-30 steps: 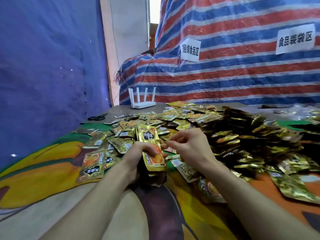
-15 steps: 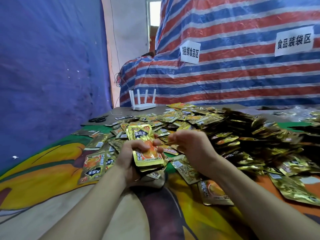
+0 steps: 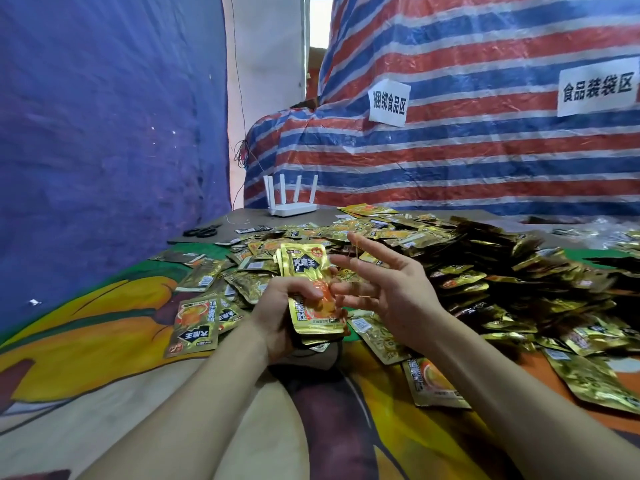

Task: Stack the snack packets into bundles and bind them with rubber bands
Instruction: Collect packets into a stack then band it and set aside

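- Centrally, a stack of snack packets (image 3: 304, 268) is gripped by the left hand (image 3: 277, 317). The fingers are curled round its middle, so the gold packets are kept squared and upright with the top end free.
- Just at 3 o'clock of the stack, the right hand (image 3: 398, 292) is held with its fingers spread and straight, nothing clenched. A thin rubber band (image 3: 354, 247) appears to be stretched across the fingertips, though it is faint and hard to trace. It is presumably widened so that it can be passed over the stack's free end.
- The step in hand is judged to be the binding of this bundle; no band can yet be made out round the stack.
- From 12 to 4 o'clock of the hands, a broad heap of loose packets (image 3: 467, 271) is spread, kept within reach as stock for further bundles.
- At 9 o'clock a single packet (image 3: 195, 320) lies face up on the printed cloth (image 3: 86, 327). Another packet (image 3: 433, 382) lies at 5 o'clock.
- Farther out at 11 o'clock, black scissors (image 3: 202, 231) and a white router (image 3: 292, 206) are set at the table's far edge, well apart from the work.
- Beyond, at 1 o'clock, a striped tarpaulin (image 3: 467, 161) bears two paper signs (image 3: 389, 100), and a blue cloth (image 3: 104, 116) hangs at 10 o'clock.
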A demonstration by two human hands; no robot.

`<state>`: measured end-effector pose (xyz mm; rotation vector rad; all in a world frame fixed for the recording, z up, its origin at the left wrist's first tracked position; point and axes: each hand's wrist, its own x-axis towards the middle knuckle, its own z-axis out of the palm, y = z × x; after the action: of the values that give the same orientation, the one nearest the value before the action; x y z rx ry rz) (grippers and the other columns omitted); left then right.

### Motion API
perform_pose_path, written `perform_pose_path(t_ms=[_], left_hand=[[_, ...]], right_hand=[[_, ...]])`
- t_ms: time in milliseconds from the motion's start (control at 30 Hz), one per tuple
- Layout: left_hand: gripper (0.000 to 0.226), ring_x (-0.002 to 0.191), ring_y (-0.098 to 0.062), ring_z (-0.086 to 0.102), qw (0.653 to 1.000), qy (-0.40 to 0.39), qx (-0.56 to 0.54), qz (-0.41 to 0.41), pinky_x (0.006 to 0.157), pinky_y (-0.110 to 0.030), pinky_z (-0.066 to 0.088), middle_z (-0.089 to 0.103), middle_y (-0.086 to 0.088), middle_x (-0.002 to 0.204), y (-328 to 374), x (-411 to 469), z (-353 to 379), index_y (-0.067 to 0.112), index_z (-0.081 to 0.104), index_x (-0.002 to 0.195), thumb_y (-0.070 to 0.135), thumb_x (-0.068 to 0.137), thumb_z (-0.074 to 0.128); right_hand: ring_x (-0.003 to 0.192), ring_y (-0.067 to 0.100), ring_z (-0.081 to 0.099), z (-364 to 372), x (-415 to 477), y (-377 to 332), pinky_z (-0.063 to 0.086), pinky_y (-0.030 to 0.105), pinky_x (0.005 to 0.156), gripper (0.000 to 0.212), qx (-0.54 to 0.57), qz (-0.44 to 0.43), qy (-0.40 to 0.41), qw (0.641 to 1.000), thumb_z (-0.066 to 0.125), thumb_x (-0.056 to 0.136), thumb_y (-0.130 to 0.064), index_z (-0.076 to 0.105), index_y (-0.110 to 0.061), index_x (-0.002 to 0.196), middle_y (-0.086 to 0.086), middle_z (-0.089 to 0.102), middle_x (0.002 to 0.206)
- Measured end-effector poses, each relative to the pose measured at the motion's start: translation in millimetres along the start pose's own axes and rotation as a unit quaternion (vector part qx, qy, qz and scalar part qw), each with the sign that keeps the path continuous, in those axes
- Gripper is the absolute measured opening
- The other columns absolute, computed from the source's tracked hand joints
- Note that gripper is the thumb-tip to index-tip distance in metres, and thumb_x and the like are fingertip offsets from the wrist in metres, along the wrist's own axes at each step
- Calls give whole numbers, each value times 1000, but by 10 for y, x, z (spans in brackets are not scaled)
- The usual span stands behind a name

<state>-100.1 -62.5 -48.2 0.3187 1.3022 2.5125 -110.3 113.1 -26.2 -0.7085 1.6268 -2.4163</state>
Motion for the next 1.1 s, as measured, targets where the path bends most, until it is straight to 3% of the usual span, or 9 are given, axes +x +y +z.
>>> perform_pose_path(t_ms=[133,300,400,500,633,800,900,1000,1100], left_hand=[[30,62,-29,67,985,163,52,4,63,-37,58,68,-15,79,-1,35,51,-3,69,95,0,74,48],[14,83,-34,65,935,332,-11,126,71,-39,52,70,-13,99,69,82,-27,7,63,95,4,83,55],[26,81,-33,65,938,312,-54,139,61,-36,54,69,-20,113,94,81,33,3,66,110,10,88,56],[20,71,-35,70,948,278,-82,129,67,-44,60,70,-20,92,70,83,117,2,68,99,15,89,55],[28,67,-30,73,968,202,-89,122,58,-34,61,73,-19,81,-36,97,183,-3,74,89,14,93,51],[47,69,-26,74,978,150,-73,123,66,-30,61,74,-16,80,-111,88,252,2,79,71,18,99,45],[34,68,-26,72,975,171,-55,134,64,-31,60,71,-15,80,-112,79,274,3,76,84,19,98,49],[24,67,-29,74,979,150,-66,123,57,-32,61,73,-17,82,-67,23,313,0,73,92,14,87,56],[28,71,-30,75,979,142,-77,122,56,-34,61,75,-18,86,-27,17,298,1,72,104,15,95,50]], right_hand=[[87,32,77,31,-31,17,61,35,57,53,-103,-26,27,994,79,82,-8,65,-19,132,13,76,109],[95,21,76,108,-66,63,64,41,65,63,-194,-11,51,980,87,76,-12,65,-18,134,11,64,128],[96,16,74,280,-98,196,64,48,74,62,-183,17,28,982,88,74,-8,65,-20,130,5,62,128],[90,5,73,432,-94,292,63,48,80,57,-157,0,48,986,88,73,-3,60,-17,120,2,63,118],[103,17,71,467,-67,312,58,40,94,64,-152,-64,88,982,88,70,0,56,-16,124,6,65,118],[101,2,70,370,-82,330,59,26,86,68,-155,-81,77,982,88,69,0,60,-21,127,2,64,118],[106,21,71,347,-68,355,59,38,91,72,-140,-80,71,984,90,65,2,61,-22,127,12,66,123],[96,14,74,358,-63,355,58,25,78,73,-156,-122,72,977,87,58,0,63,-23,123,5,71,114],[101,11,72,374,-76,339,59,29,84,75,-182,-153,77,968,86,58,-3,63,-31,124,-1,71,116]])
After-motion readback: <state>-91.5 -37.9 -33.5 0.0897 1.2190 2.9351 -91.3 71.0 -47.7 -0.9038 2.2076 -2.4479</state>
